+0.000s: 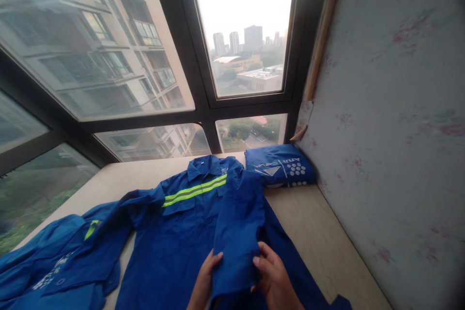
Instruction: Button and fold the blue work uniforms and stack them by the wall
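Observation:
A blue work jacket (174, 242) with a yellow-green and grey reflective stripe lies front up on the window ledge, its collar toward the window. One sleeve (238, 223) is folded inward over the jacket's front. My left hand (207, 271) pinches the sleeve's left edge near its lower end, thumb on top. Across from it, my right hand (271, 271) grips the right edge between thumb and fingers. The fingers under the cloth are partly hidden. The jacket's other sleeve (140, 203) stretches out to the left.
A folded blue garment (279, 167) with white print lies at the back right, by the wall (392, 155). More blue clothing (47, 261) with white lettering is heaped at the left. Dark window frames (250, 106) border the pale ledge (319, 232).

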